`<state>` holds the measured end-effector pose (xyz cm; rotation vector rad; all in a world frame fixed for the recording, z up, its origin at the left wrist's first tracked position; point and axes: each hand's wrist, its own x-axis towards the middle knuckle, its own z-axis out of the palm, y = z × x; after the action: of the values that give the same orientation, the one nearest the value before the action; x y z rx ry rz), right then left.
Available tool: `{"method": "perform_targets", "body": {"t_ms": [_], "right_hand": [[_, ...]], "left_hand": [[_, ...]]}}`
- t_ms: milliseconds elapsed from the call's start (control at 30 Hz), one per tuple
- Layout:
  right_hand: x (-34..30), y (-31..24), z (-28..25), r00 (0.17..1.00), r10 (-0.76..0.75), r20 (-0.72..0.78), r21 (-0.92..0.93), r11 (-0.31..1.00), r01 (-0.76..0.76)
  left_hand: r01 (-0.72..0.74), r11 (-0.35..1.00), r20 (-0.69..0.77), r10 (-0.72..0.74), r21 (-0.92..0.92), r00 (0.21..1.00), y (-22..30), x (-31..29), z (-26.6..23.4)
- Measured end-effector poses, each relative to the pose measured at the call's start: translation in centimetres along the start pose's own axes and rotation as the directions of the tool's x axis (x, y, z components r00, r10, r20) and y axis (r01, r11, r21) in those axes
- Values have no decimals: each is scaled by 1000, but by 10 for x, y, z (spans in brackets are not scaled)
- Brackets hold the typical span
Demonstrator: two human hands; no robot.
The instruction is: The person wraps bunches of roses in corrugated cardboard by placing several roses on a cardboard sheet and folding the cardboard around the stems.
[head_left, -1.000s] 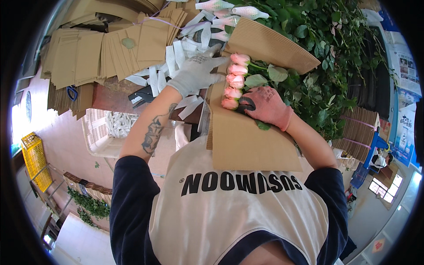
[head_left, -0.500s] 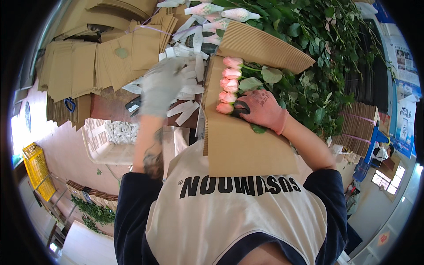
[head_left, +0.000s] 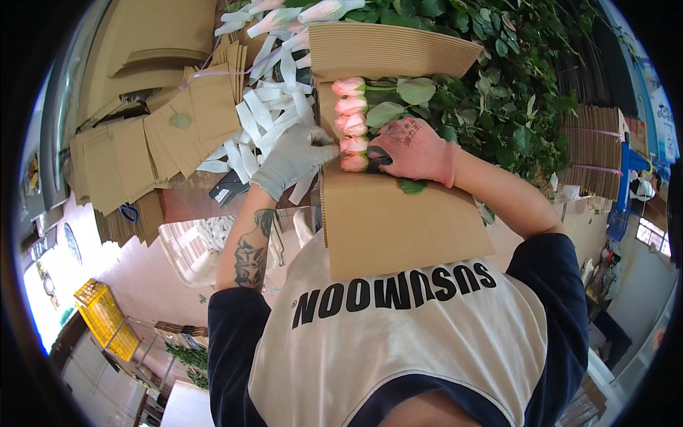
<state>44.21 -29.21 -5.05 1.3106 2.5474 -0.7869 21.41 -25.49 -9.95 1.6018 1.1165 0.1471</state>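
Note:
A row of several pink roses (head_left: pixel 351 125) lies on a sheet of brown cardboard (head_left: pixel 402 220), heads to the left and leafy stems to the right. My right hand (head_left: pixel 414 151), in a pink glove with dark fingertips, is closed on the roses just behind the lowest heads. In a grey glove, my left hand (head_left: pixel 299 158) reaches over the cardboard's left edge. Its fingers extend to the lower rose heads and hold nothing that I can see. Beyond the roses, a corrugated flap (head_left: pixel 391 51) of the cardboard stands raised.
White foam net sleeves (head_left: pixel 267 117) lie loose left of the cardboard, with net-covered roses (head_left: pixel 331 11) behind them. Flat cardboard pieces (head_left: pixel 178 132) are stacked at the left. Dense green foliage (head_left: pixel 498 107) spreads to the right, beside a strapped cardboard bundle (head_left: pixel 594 153). A white basket (head_left: pixel 188 252) stands below left.
My left hand has come in from the foam sleeves to the rose heads. My right hand stays on the roses. The whole view has shifted slightly.

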Motion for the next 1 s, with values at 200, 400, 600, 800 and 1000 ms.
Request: {"method": "perform_targets", "body": {"t_ms": [200, 400, 600, 800, 1000], "right_hand": [[-8, 8, 15, 982, -70, -175, -17, 998, 68], [-5, -5, -3, 1000, -2, -24, -50, 999, 0], [-7, 3, 7, 994, -32, -108, 13, 999, 34], [-7, 2, 5, 998, -16, -53, 2, 1000, 16], [-3, 5, 9, 995, -30, -96, 31, 999, 33]], "left_hand": [[73, 989, 124, -89, 130, 988, 7, 7, -1], [-32, 994, 195, 10, 106, 981, 2, 7, -3], [76, 990, -36, -80, -118, 996, 9, -2, -11], [-23, 989, -268, -18, -148, 963, -1, 40, 1], [-220, 969, -274, 183, -111, 944, -14, 56, -2]]}}
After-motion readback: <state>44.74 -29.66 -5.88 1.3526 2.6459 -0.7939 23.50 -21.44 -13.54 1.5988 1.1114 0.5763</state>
